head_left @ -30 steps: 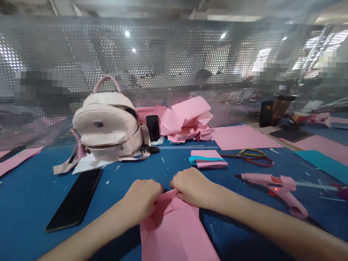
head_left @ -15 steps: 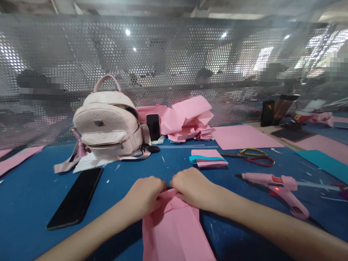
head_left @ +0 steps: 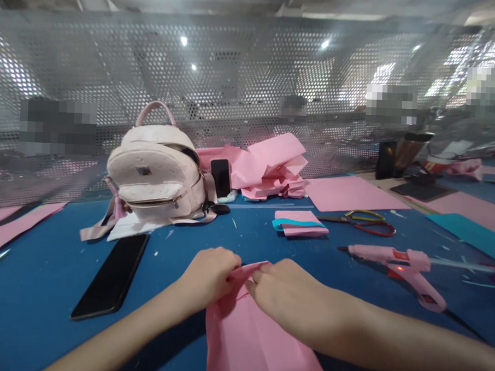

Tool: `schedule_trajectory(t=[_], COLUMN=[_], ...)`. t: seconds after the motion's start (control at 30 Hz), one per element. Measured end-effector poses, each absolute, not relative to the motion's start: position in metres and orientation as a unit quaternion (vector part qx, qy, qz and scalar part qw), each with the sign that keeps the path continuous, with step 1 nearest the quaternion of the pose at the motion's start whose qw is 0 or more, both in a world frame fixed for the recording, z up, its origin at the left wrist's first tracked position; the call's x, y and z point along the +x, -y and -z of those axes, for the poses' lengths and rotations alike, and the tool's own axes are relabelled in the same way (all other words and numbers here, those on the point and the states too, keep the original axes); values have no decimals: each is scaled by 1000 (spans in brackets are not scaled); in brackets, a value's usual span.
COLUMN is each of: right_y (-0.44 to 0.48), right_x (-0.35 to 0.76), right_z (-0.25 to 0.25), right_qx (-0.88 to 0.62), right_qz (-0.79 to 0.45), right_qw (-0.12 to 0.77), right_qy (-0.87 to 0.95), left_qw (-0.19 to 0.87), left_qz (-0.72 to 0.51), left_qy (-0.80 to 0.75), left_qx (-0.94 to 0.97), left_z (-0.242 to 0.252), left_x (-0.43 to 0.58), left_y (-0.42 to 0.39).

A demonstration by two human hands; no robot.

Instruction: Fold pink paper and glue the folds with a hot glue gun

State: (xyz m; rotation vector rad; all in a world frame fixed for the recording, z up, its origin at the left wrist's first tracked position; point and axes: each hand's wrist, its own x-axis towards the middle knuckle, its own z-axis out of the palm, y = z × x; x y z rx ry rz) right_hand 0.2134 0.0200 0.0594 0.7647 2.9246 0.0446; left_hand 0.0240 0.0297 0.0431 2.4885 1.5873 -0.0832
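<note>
A folded sheet of pink paper [head_left: 254,339] lies in front of me, its far end pinched up between my hands. My left hand [head_left: 214,274] is closed on the far left corner, with the fingertips partly hidden behind the knuckles. On the right side of the same end, my right hand [head_left: 286,291] presses its curled fingers on the paper just below the top edge. A crease runs across the sheet between the hands. Right of them rests a pink hot glue gun [head_left: 403,266] with a small red light on.
Beyond my hands lie a small pink and blue folded piece [head_left: 301,227] and scissors [head_left: 367,221]. A black phone [head_left: 111,278] lies at left, near a pale backpack [head_left: 155,173]. Crumpled pink paper [head_left: 273,165] is heaped at the back before a perforated metal screen [head_left: 253,65].
My right hand has slid toward me and slightly right along the pink paper, uncovering part of its top edge. The left hand keeps its grip in nearly the same place.
</note>
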Motion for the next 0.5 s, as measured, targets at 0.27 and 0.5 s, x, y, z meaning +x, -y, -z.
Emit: schedule_trajectory(t=[0.27,0.5], right_y=[-25,-15], right_x=[202,193], right_z=[-64,-50], right_qx=[243,286], right_qz=[-11,-65], right_qw=[153,127], right_qy=[-958,-948], left_qw=[96,96], left_qz=[38,71], left_qy=[-532,-518], left_qx=[840,847], left_z=[-48,-48], left_x=[24,17], left_y=[-29,-27])
